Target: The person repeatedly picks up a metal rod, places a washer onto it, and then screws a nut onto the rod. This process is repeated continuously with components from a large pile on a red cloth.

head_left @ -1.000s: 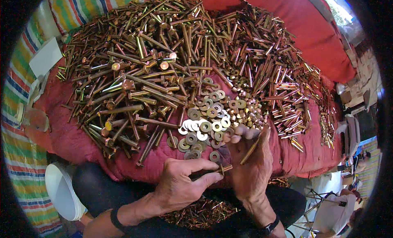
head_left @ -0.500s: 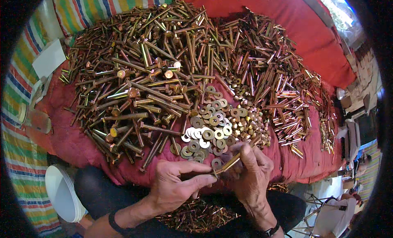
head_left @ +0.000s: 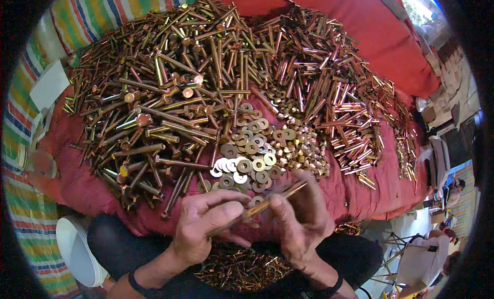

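Observation:
A gold metal bolt (head_left: pixel 259 208) slants across the space between my two hands, its outline smeared by motion. My left hand (head_left: pixel 203 224) is closed on its lower left end, thumb on top, hiding that end. Around the upper right part my right hand (head_left: pixel 303 222) closes with the thumb pressed to it; the other fingers are blurred. Whether a washer or sleeve sits on the bolt I cannot tell. Just beyond my hands lie loose flat washers (head_left: pixel 244 166), with a heap of small gold nuts (head_left: pixel 303 157) to their right.
A large pile of long hex bolts (head_left: pixel 164 113) covers the left of the red cloth (head_left: pixel 67 188). Slim metal tubes or pins (head_left: pixel 355 144) are heaped at right. More hardware (head_left: pixel 242 270) lies between my legs. White stacked tubs (head_left: pixel 77 250) stand at lower left; a clear jar (head_left: pixel 41 164) is above.
The washer held at the bolt's end no longer shows. Both hands have shifted left, and the bolt now reaches into my left hand. The whole view has shifted slightly.

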### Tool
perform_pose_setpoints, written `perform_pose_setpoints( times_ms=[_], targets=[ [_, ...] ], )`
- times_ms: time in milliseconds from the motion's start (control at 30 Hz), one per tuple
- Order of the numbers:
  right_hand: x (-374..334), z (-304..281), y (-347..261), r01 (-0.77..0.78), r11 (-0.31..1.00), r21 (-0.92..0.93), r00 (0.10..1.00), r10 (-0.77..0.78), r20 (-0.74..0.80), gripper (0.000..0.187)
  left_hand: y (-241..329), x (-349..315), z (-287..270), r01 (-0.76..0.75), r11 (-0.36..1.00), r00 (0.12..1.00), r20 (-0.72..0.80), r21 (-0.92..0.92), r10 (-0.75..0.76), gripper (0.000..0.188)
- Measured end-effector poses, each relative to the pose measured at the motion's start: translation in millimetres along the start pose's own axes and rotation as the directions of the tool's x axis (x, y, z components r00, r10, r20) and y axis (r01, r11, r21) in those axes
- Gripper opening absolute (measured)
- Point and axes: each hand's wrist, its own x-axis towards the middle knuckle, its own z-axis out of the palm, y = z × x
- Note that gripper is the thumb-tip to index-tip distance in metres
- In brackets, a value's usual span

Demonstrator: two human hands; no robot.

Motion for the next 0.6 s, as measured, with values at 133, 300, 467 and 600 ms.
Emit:
perform_pose_setpoints(
  times_ms=[133, 300, 467, 600],
  targets=[
    [-6.0, -0.8, -9.5, 0.217, 0.973, -0.083, 0.937, -0.184, 0.297, 0.031, -5.4, 5.5, 1.0, -0.057, 0.991, 0.998, 0.04, 0.12, 0.052, 0.05],
    [22.1, -44.2, -23.8, 0.216, 0.918, -0.332, 0.941, -0.105, 0.321, 0.012, 4.4, 4.2, 2.0, 0.169, 0.973, 0.986, -0.016, 0.156, -0.169, 0.031],
    [39.1, -79.2, -12.2, -0.18, 0.892, -0.415, 0.969, 0.233, 0.08, 0.017, 1.0, 5.5, 1.5, 0.08, 0.972, 0.997, -0.038, 0.222, -0.073, 0.024],
    [37.5, -73.9, 20.5, 0.235, 0.706, -0.668, 0.965, -0.086, 0.249, 0.018, -6.9, 5.1, 0.1, -0.029, 0.964, 0.999, -0.036, 0.265, 0.04, 0.023]
  ],
)
